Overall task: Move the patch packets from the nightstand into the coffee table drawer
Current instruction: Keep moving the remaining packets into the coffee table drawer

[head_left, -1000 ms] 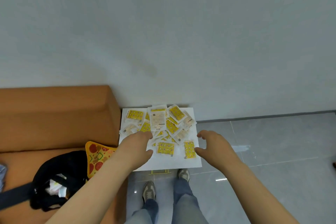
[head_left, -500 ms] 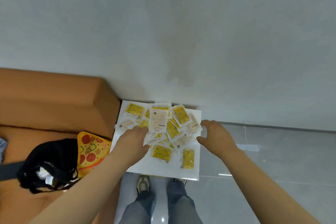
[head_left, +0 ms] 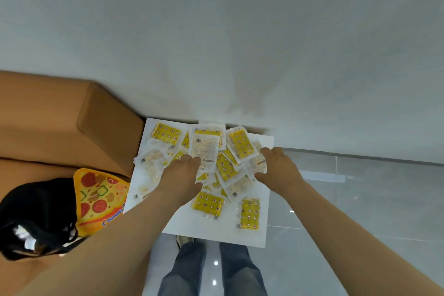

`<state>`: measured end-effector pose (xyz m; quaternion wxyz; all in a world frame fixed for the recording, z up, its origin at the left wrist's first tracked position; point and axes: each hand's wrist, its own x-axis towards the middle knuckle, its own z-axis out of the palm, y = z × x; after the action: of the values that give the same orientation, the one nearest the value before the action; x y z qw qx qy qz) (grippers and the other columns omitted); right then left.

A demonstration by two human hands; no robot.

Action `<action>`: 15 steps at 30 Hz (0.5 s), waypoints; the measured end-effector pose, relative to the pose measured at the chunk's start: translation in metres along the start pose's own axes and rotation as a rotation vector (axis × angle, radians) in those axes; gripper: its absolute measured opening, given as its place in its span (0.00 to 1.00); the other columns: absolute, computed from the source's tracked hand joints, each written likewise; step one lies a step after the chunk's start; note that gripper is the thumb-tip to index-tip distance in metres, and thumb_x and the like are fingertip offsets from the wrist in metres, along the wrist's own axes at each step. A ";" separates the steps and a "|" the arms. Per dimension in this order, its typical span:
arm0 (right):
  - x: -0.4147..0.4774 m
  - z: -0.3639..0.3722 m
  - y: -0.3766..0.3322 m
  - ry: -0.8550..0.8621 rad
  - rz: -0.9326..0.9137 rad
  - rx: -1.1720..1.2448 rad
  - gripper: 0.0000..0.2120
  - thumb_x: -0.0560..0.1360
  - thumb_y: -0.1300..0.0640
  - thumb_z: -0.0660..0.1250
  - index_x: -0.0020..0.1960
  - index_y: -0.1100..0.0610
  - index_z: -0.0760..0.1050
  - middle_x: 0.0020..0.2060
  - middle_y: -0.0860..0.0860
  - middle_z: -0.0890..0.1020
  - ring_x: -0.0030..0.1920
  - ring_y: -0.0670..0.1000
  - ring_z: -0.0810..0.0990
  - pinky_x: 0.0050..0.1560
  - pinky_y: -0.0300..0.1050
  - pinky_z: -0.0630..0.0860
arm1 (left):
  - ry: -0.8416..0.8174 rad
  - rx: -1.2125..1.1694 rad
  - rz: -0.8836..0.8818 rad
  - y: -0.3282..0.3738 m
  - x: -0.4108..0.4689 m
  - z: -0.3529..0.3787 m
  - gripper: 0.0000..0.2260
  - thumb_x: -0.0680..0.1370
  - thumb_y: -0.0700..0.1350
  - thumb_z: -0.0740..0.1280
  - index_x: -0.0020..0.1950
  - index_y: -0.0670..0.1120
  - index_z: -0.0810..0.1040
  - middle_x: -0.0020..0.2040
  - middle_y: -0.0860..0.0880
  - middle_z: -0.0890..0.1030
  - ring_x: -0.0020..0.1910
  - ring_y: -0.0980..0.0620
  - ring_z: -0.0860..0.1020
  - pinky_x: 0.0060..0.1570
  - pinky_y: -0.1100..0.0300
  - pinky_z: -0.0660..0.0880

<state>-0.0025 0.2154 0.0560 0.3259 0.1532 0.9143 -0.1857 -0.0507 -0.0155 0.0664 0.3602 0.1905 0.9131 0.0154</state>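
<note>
Yellow packets (head_left: 206, 158) are lying in a loose, overlapping heap on the white desk (head_left: 262, 235), which is standing against the wall (head_left: 216, 31) just beside an orange sofa (head_left: 60, 127). We are reaching in with both hands from above. Our left hand (head_left: 180, 175) is resting palm-down on the heap, fingers together and pressing on a pale packet turned label-side up; we cannot tell whether it is gripping anything beneath. Our right hand (head_left: 280, 168) is sitting at the right edge of the heap, fingers spread apart and curving over a clear-backed packet there, touching it but not visibly closed on it. Two packets are lying apart from the pile, nearer to us: one (head_left: 208, 204) just below the left hand, another (head_left: 248, 214) near the desk's front right corner. On the sofa, a pizza-print cushion (head_left: 101, 199) is lying beside a black bag (head_left: 36, 214). Our legs (head_left: 213, 271) in grey trousers are showing below the desk, over the glossy grey floor (head_left: 360, 199).
</note>
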 end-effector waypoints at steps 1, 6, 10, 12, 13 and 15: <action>0.008 0.006 0.001 -0.003 0.001 -0.002 0.31 0.73 0.49 0.69 0.72 0.54 0.61 0.63 0.56 0.68 0.61 0.57 0.72 0.57 0.48 0.73 | 0.001 0.005 -0.001 0.000 0.008 0.005 0.29 0.76 0.54 0.65 0.74 0.47 0.59 0.69 0.46 0.66 0.65 0.45 0.69 0.61 0.53 0.72; 0.042 0.037 0.005 0.000 0.001 -0.001 0.39 0.72 0.46 0.70 0.76 0.52 0.53 0.68 0.56 0.63 0.65 0.58 0.67 0.61 0.50 0.72 | 0.001 0.010 -0.011 -0.003 0.046 0.028 0.34 0.75 0.55 0.66 0.76 0.48 0.54 0.74 0.46 0.58 0.69 0.44 0.65 0.64 0.52 0.69; 0.065 0.060 0.007 0.001 0.020 0.023 0.43 0.71 0.43 0.71 0.77 0.49 0.49 0.74 0.57 0.55 0.71 0.62 0.59 0.65 0.55 0.70 | 0.017 0.042 -0.030 -0.006 0.077 0.043 0.37 0.74 0.56 0.68 0.76 0.49 0.53 0.75 0.45 0.55 0.70 0.42 0.62 0.66 0.49 0.68; 0.076 0.071 0.009 -0.017 0.044 0.035 0.47 0.70 0.42 0.71 0.77 0.46 0.45 0.76 0.56 0.47 0.75 0.65 0.51 0.69 0.59 0.65 | 0.015 0.050 -0.042 -0.007 0.090 0.050 0.39 0.73 0.57 0.68 0.77 0.50 0.51 0.76 0.44 0.52 0.72 0.41 0.59 0.67 0.47 0.67; 0.081 0.075 0.009 -0.016 0.050 0.043 0.49 0.70 0.41 0.71 0.77 0.45 0.42 0.77 0.56 0.45 0.75 0.65 0.48 0.71 0.60 0.62 | 0.013 0.046 -0.048 -0.007 0.097 0.053 0.40 0.73 0.57 0.68 0.77 0.50 0.49 0.77 0.44 0.49 0.74 0.40 0.56 0.68 0.46 0.65; 0.091 0.083 0.007 -0.008 0.052 0.067 0.52 0.68 0.40 0.72 0.77 0.43 0.38 0.77 0.55 0.40 0.75 0.66 0.45 0.72 0.63 0.59 | 0.002 0.031 -0.058 -0.005 0.108 0.057 0.43 0.73 0.58 0.69 0.78 0.52 0.45 0.77 0.45 0.44 0.76 0.38 0.49 0.70 0.43 0.62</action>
<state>-0.0224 0.2002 -0.0645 0.3289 0.1870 0.9019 -0.2082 -0.0865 0.0121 -0.0475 0.3564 0.1694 0.9188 -0.0090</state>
